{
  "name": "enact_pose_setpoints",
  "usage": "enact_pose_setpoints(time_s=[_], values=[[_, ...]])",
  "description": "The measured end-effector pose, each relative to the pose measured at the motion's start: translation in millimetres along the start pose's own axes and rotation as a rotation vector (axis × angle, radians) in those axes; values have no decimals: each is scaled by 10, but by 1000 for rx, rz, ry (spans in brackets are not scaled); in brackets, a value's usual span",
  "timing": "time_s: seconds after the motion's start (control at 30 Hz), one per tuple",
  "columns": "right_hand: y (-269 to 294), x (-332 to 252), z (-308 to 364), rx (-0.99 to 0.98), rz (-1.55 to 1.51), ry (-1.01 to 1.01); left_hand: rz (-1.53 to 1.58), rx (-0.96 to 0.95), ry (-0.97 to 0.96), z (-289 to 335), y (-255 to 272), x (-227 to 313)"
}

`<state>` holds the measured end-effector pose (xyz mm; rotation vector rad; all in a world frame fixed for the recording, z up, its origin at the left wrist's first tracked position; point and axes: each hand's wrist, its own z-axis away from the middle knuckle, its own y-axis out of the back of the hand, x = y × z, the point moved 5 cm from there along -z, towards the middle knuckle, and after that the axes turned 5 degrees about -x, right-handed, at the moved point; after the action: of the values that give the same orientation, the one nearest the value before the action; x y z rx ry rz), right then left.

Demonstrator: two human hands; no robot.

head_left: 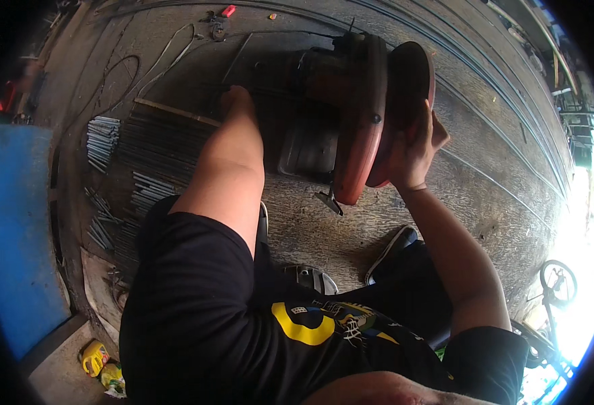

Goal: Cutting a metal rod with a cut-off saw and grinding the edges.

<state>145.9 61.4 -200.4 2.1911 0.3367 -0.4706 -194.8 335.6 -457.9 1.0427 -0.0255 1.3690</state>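
A cut-off saw (308, 146) with a dark, boxy body and a curved red guard (362, 145) is in front of me on the worn floor. Beside the guard is a round, red-rimmed part (411, 67), a disc or a cover. My right hand (415, 150) grips its lower right side, fingers stretched up along it, near a small brown flap (439, 131). My left arm reaches forward to the left of the saw. In shadow there, my left hand (236, 99) is dim, and its fingers are hidden. Below the guard, a small metal handle (329, 203) juts out.
Bundles of cut metal rods (151, 192) lie left of my left arm. Long thin bars (493, 74) run along the right side. A cable (135, 67) loops at the far left. A blue panel (20, 236) stands at the left edge, and a wheel (558, 283) at the right.
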Motion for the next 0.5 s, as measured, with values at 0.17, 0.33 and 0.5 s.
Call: enact_pose_setpoints(time_s=[0.17, 0.33, 0.5], values=[[5, -2, 11, 14, -22, -12, -1026, -38, -392, -46, 222, 273], [37, -85, -15, 33, -2, 12, -122, -92, 32, 106, 823, 33], [169, -325, -207, 60, 64, -157, 595, -101, 73, 408, 1393, -266]])
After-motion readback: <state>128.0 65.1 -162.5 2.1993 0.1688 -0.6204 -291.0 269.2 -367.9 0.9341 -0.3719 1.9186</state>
